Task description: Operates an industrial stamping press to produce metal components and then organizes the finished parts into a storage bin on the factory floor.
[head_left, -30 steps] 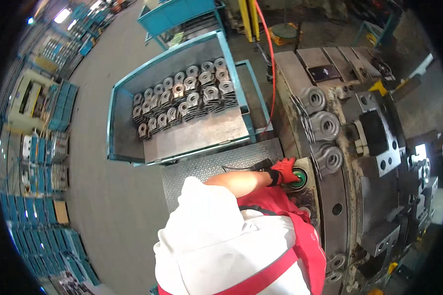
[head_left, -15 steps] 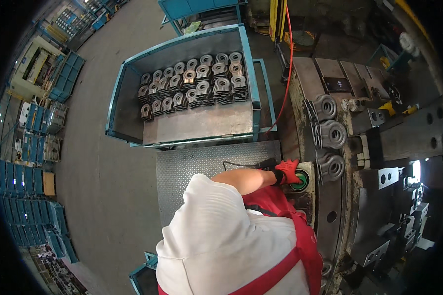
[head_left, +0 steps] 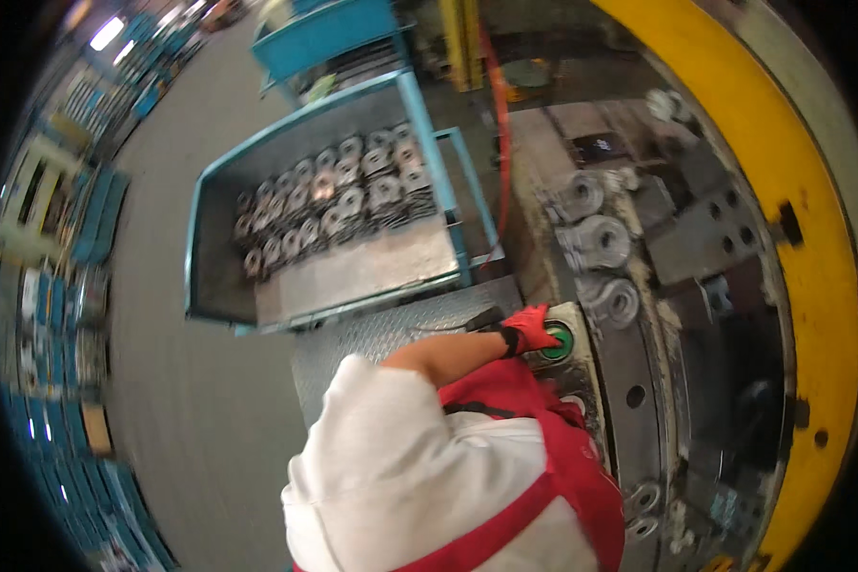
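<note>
My left hand (head_left: 532,329), in a red glove with a dark wristband, reaches across in front of my body. Its fingers are extended, with the tips at a round green push button (head_left: 557,340) set in a dark ring on a pale, worn control box (head_left: 582,379). Nothing is held in it. Beyond the box, stacks of ring-ended steel parts (head_left: 602,243) lie on the machine's bed. My right hand cannot be seen. A couple more ring-ended parts (head_left: 644,498) lie nearer, to the right of my body.
A blue steel bin (head_left: 193,257) at the back left holds rows of stacked ring-ended parts. A tread-plate platform (head_left: 353,348) lies below it. A big yellow machine frame (head_left: 815,238) curves along the right. A red hose (head_left: 503,143) hangs behind the bin. A dark flat device (head_left: 599,147) rests on the bed.
The view has shifted and blurred, bringing the bin and bed further left. A large yellow machine part now fills the right side, and the tooling there looks darker. My left hand stays at the green button.
</note>
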Demonstrator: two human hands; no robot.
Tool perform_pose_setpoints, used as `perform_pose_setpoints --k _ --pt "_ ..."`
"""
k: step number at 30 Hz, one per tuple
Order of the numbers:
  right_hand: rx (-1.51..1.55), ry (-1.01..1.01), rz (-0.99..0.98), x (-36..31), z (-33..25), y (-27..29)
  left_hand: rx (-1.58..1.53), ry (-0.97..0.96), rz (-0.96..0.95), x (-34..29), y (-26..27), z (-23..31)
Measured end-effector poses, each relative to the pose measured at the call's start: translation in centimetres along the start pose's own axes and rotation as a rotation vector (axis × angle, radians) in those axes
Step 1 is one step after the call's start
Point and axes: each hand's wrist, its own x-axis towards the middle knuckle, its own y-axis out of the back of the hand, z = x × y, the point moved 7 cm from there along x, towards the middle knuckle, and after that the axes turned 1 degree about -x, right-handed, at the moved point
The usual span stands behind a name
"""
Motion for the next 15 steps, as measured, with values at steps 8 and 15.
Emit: perform_pose_setpoints --k 8,15 --pt "0.33 -0.093 0.262 -9.1 1.3 -1.5 0.438 -0.424 -0.156 -3.7 6.2 12.2" --pt "0.418 -0.08 0.442 -14.2 -3.6 -0.9 0.01 -1.246 0.133 -3.7 3.9 40.3"
